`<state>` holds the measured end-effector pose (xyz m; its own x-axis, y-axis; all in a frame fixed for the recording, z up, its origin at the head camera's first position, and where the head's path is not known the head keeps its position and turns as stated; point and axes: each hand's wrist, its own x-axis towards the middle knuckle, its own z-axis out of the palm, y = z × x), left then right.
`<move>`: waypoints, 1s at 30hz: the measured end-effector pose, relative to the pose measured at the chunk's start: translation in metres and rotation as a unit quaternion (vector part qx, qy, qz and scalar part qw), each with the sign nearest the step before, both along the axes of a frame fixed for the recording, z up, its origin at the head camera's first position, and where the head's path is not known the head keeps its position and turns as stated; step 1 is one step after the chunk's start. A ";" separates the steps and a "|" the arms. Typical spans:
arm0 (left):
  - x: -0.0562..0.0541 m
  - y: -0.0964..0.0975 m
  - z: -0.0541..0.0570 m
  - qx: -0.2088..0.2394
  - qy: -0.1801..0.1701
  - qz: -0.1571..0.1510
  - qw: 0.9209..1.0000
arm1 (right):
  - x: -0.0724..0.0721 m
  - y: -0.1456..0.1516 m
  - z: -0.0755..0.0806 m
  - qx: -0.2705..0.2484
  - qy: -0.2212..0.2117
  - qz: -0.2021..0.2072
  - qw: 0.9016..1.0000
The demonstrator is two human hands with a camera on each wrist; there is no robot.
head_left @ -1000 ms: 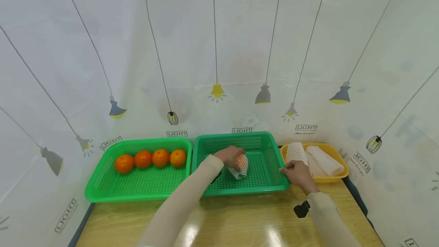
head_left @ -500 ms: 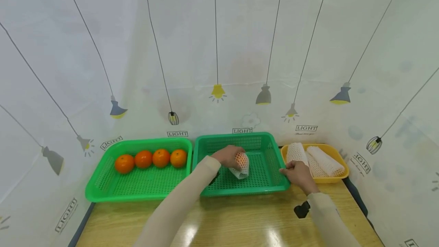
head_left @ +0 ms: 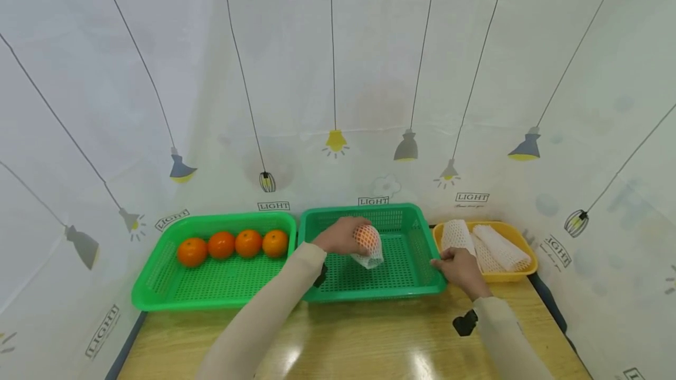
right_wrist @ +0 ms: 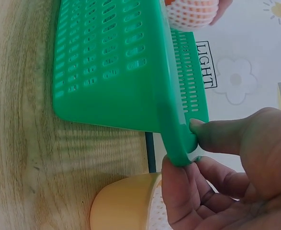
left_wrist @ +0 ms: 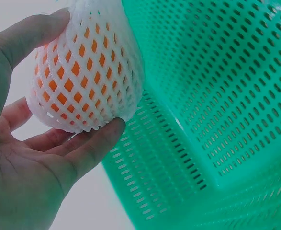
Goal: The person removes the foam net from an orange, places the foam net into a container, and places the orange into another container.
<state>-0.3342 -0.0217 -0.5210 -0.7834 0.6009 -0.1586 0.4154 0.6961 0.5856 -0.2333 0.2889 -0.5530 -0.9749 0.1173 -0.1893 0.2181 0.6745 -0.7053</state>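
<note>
My left hand [head_left: 342,236] grips an orange wrapped in a white foam net [head_left: 371,246], held up over the dark green basket [head_left: 369,294]. In the left wrist view, thumb and fingers curl round opposite sides of the foam net [left_wrist: 90,72], and orange peel shows through its mesh. At the basket's right front corner, my right hand [head_left: 462,268] pinches the rim. The right wrist view has the thumb on one side of the green rim [right_wrist: 171,110] and the fingers on the other.
A bright green basket [head_left: 222,283] on the left holds several bare oranges [head_left: 247,243] along its back. The yellow basket [head_left: 507,275] at right contains white foam nets [head_left: 499,245]. All stand on a wooden table [head_left: 364,339] against a lamp-patterned wall covering [head_left: 317,75].
My left hand has raised the net-wrapped orange from the basket's floor and shifted slightly left and back. The right hand stays on the rim.
</note>
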 end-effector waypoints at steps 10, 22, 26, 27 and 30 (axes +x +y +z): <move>0.017 -0.019 0.011 0.083 0.013 0.043 0.996 | 0.000 -0.003 0.002 0.005 0.004 0.002 1.000; 0.068 -0.035 0.019 0.203 -0.005 0.123 0.971 | 0.000 -0.003 0.005 0.019 0.009 0.000 1.000; 0.086 -0.042 0.013 0.243 -0.024 0.139 0.960 | 0.001 -0.004 0.005 0.025 0.005 0.003 1.000; 0.089 -0.043 0.012 0.257 -0.029 0.142 0.956 | 0.002 -0.004 0.005 0.025 0.005 0.004 1.000; 0.099 -0.049 0.008 0.289 -0.038 0.149 0.945 | 0.003 -0.004 0.004 0.032 0.005 0.009 0.999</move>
